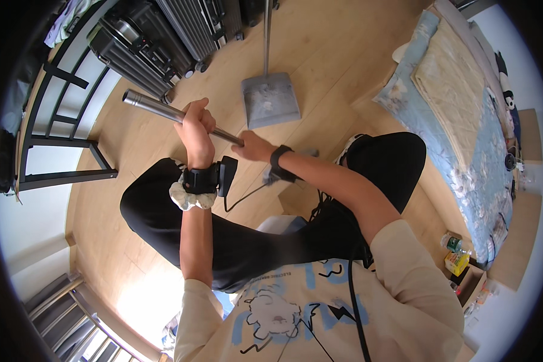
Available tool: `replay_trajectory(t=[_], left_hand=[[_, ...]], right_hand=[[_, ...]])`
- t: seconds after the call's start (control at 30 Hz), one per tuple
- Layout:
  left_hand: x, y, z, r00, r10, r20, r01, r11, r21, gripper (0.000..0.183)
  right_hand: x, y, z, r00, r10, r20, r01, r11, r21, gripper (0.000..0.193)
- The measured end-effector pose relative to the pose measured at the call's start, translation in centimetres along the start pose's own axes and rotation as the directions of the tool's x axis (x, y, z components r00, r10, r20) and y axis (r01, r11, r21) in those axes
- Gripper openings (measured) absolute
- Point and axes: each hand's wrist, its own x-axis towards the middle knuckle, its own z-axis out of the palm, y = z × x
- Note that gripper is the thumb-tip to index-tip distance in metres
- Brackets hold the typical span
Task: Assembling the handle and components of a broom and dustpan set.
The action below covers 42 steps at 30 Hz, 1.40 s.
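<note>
A shiny metal pole (157, 107) slants across in front of me, its hollow-looking end up at the left. My left hand (196, 133) is closed around its middle. Lower down, my right hand (254, 147) grips the pole too. Past my right wrist a blurred grey piece (273, 176) shows near the floor; my forearm hides part of it, and I cannot tell whether it belongs to the pole. Beyond my hands a grey dustpan (271, 111) with a long upright handle (266, 36) rests on the floor, dusty inside and touched by neither hand.
Dark suitcases (142, 51) stand at the far left, by a black metal frame (66, 142). Along the right runs a low bed with blue floral bedding (449, 169). A bottle (451, 243) and a yellow box (457, 263) are near its close end. My bent legs (163, 205) flank the pole.
</note>
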Motion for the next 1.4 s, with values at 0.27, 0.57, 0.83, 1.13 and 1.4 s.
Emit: replay_trajectory(t=[0.27,0.57,0.83,1.13,1.4], left_hand=[[-3.3,4.0,0.6,0.968,0.190,0.162,-0.209,0.972,0.106,0.028],[-0.2,0.1,0.4,0.999,-0.031,0.032,0.029,0.998,0.064,0.017],[-2.4,2.7,1.1,0.966,0.174,0.192,-0.203,0.969,0.144,0.030],[-2.3,1.7,0.1,0.987,-0.009,0.161,-0.018,0.987,0.160,0.032],[-3.5,1.6,1.7,0.960,0.149,0.236,-0.192,0.967,0.170,0.034]], right_hand=[[1.1,-4.2,-1.9,0.959,-0.282,-0.009,0.282,0.959,0.006,0.030],[-2.0,0.9,2.9,0.999,-0.018,-0.028,0.022,0.989,0.147,0.038],[1.5,-2.6,-2.0,0.967,-0.251,-0.055,0.251,0.968,-0.006,0.033],[-3.6,-1.5,2.3,0.999,0.023,0.045,-0.027,0.997,0.079,0.036],[0.1,-1.0,-1.7,0.966,-0.237,-0.108,0.242,0.970,0.036,0.036]])
